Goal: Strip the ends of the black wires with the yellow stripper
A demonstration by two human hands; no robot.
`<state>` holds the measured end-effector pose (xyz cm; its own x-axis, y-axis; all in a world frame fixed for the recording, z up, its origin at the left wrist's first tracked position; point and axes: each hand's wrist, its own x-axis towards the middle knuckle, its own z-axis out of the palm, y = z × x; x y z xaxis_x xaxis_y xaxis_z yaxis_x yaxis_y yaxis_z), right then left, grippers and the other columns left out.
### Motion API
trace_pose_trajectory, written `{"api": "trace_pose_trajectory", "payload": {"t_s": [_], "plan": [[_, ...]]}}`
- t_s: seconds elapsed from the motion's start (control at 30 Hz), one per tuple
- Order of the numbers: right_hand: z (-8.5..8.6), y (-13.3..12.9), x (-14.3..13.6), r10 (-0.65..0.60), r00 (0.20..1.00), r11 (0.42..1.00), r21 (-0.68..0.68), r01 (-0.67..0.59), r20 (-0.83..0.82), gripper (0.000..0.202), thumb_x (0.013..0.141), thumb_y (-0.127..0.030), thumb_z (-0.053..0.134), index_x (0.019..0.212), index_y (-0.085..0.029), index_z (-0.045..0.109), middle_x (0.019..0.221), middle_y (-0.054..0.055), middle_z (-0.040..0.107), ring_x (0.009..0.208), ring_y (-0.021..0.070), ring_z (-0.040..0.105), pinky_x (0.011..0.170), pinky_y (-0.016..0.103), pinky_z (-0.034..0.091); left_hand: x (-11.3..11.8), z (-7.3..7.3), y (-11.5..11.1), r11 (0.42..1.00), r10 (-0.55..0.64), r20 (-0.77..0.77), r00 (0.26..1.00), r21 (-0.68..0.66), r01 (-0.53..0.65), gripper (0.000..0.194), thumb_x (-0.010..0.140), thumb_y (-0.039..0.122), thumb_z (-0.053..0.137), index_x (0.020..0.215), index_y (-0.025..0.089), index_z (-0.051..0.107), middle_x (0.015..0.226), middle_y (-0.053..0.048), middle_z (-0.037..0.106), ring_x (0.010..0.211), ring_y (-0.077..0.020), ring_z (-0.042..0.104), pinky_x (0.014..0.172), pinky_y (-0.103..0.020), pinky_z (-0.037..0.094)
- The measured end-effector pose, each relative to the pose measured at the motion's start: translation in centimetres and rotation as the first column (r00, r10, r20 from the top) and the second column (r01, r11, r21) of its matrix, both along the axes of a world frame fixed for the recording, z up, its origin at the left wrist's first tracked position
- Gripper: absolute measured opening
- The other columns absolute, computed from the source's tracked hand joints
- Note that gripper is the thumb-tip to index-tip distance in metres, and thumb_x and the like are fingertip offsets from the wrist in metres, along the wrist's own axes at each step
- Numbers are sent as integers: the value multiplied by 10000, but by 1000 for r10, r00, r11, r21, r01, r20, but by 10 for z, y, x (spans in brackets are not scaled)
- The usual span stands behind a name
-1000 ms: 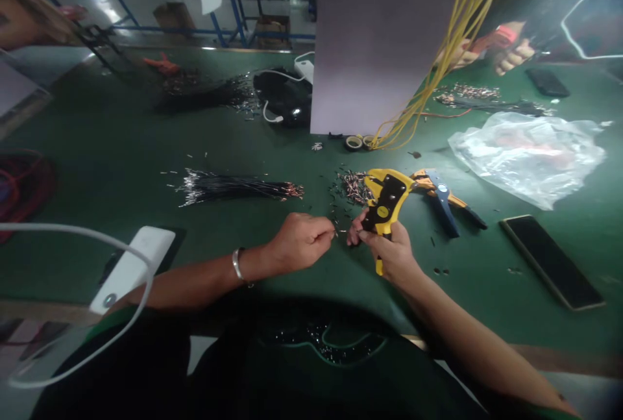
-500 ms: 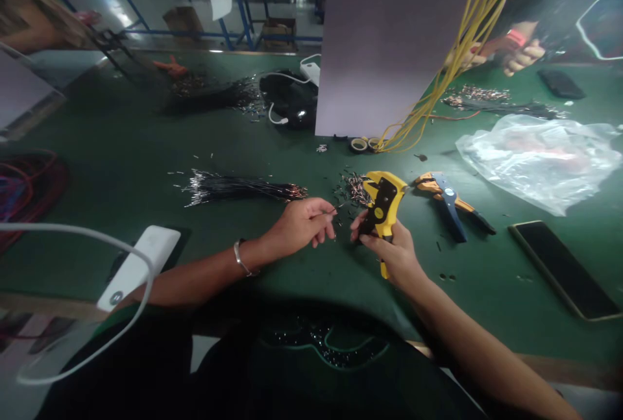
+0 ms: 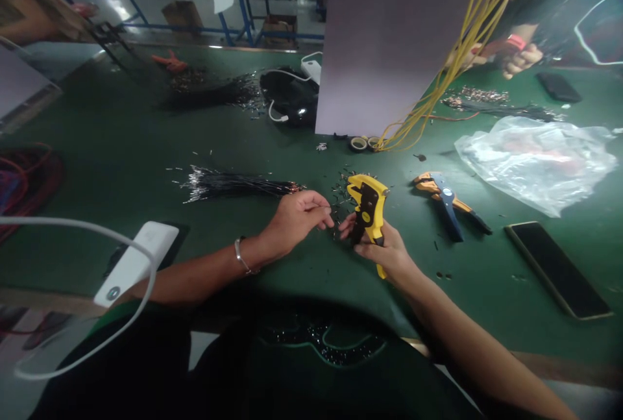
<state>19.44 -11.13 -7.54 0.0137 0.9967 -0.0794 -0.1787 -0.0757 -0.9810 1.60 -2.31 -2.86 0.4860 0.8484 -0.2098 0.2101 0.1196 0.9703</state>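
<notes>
My right hand (image 3: 382, 248) is wrapped round the handles of a yellow and black wire stripper (image 3: 368, 209), its head pointing up and left. Left of it, my left hand (image 3: 304, 219) pinches a thin dark wire (image 3: 339, 204) that reaches toward the tool's jaws. Whether the wire's tip is between the jaws is too small to tell. A bundle of black wires (image 3: 238, 183) with silvery left ends and coppery right ends lies beyond my left hand. Small dark and coppery bits (image 3: 343, 180) are scattered behind the stripper.
A blue and orange stripper (image 3: 448, 199), a phone (image 3: 559, 271) and a plastic bag (image 3: 540, 157) lie at right. A white power bank (image 3: 139, 264) with a cable is at left. A grey panel (image 3: 374, 43), yellow wires (image 3: 457, 63) and a co-worker's hands (image 3: 520, 60) are beyond.
The yellow stripper and my right hand have moved left, closer to my left hand. My left hand has shifted slightly left, still pinching the wire.
</notes>
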Motion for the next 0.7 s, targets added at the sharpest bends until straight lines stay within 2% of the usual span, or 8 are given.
{"api": "trace_pose_trajectory", "payload": {"t_s": [0.17,0.3,0.4,0.5,0.7], "plan": [[-3,0,2,7,999,1000,-18,-8,-44,480,616,-146,705,1079,-190,586,995,72,674,883,238,640,879,439,486,-2,-1,1,993,40,-36,999,109,-36,73,762,197,610,726,144,645,595,-7,662,558,-79,580,543,-203,450],[-1,-1,2,16,998,999,-39,-18,-62,509,602,-156,717,1093,-188,587,986,72,683,888,242,642,884,439,488,3,1,1,989,85,-87,993,130,-73,90,747,171,599,667,138,626,504,12,609,483,-70,531,518,-206,427],[-2,-1,2,28,998,998,-45,-31,-55,519,609,-165,714,1111,-190,584,995,67,687,879,235,643,860,417,499,12,3,0,992,90,-102,991,99,-80,85,734,152,594,655,138,621,470,19,583,453,-67,511,486,-204,408],[-4,-2,2,16,1000,998,-55,-18,-25,501,607,-173,708,1093,-188,589,980,58,693,855,229,645,825,397,507,21,5,-4,995,93,-54,994,33,-91,79,726,120,584,652,141,605,455,36,561,433,-57,498,474,-193,408],[5,-1,-3,-23,990,999,-26,27,139,346,599,-171,652,942,-185,613,860,24,689,761,199,621,707,333,510,31,7,-13,997,76,38,996,-28,-75,99,720,61,556,662,134,589,461,56,541,427,-47,495,471,-177,413]]}}
